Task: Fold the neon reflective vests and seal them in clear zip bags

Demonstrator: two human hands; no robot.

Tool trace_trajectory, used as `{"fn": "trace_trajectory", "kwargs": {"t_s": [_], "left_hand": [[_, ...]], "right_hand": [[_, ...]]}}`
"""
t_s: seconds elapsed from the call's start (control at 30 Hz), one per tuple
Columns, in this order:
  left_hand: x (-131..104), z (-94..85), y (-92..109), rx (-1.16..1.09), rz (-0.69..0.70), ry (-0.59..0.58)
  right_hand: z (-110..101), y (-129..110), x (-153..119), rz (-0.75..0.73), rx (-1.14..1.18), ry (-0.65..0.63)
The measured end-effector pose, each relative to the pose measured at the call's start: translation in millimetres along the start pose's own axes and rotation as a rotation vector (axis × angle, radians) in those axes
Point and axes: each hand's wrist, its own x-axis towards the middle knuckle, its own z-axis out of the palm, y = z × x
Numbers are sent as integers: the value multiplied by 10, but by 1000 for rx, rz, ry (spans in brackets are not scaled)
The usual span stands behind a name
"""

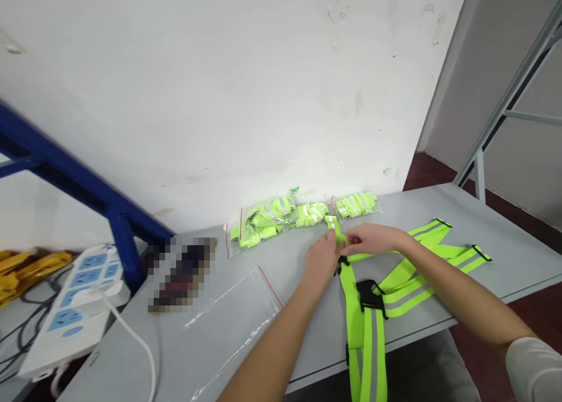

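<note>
My left hand (322,254) is closed on the yellow-green reflective strap (374,355), near its upper end by the wall. Close beside it, my right hand (369,239) has its fingers pinched on the same strap. The strap spreads to the right across the table in several bands with grey stripes, and one part hangs over the front edge. A black buckle (371,295) sits where bands meet, below my hands. A small black clip at my fingertips is partly hidden.
Bagged reflective straps (270,212) lie along the wall, with another bag (356,204) to the right. A clear zip bag (237,308) lies flat on the grey table (492,215). At the left are a power strip (81,296), a white cable and a blue frame (88,185).
</note>
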Motion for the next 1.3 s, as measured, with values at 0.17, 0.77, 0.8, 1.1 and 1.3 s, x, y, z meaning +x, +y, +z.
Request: {"fn": "trace_trajectory", "kwargs": {"t_s": [0.17, 0.77, 0.8, 1.1, 1.3], "left_hand": [[40, 18, -20, -45, -23, 63], [-162, -116, -151, -767, 224, 37], [-162, -104, -122, -822, 202, 79], [-203, -18, -53, -872, 176, 121], [-190, -41, -194, -477, 338, -46]], "right_hand": [[385, 87, -537, 49, -47, 72], [460, 132, -800, 19, 99, -58], [470, 123, -786, 24, 102, -60], [377, 223, -581, 7, 633, -115], [347, 375, -259, 4, 832, -285]]}}
